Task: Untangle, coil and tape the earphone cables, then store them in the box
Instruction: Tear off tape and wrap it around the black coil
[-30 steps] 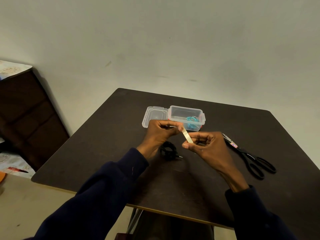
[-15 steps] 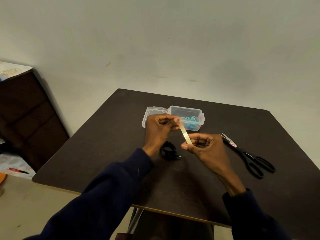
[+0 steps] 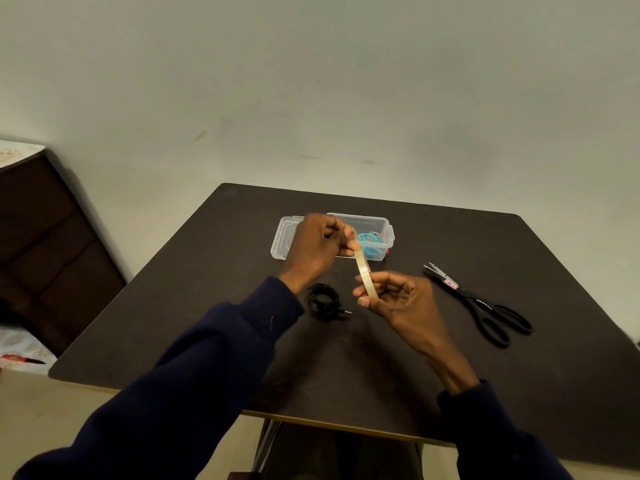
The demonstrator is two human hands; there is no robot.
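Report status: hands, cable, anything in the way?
Left hand pinches top of the tape strip, right hand the lower end. Black coiled cable lies on the table, untouched. Scissors off to the right, nothing blocking.

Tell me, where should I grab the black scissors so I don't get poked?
Probably by the two black handle loops of the scissors, coming from the near right side. They lie flat, loops nearest the person, pointed blades aiming away.

Two bare hands, long dark navy sleeves (image 3: 214, 368), cuffs at wrists
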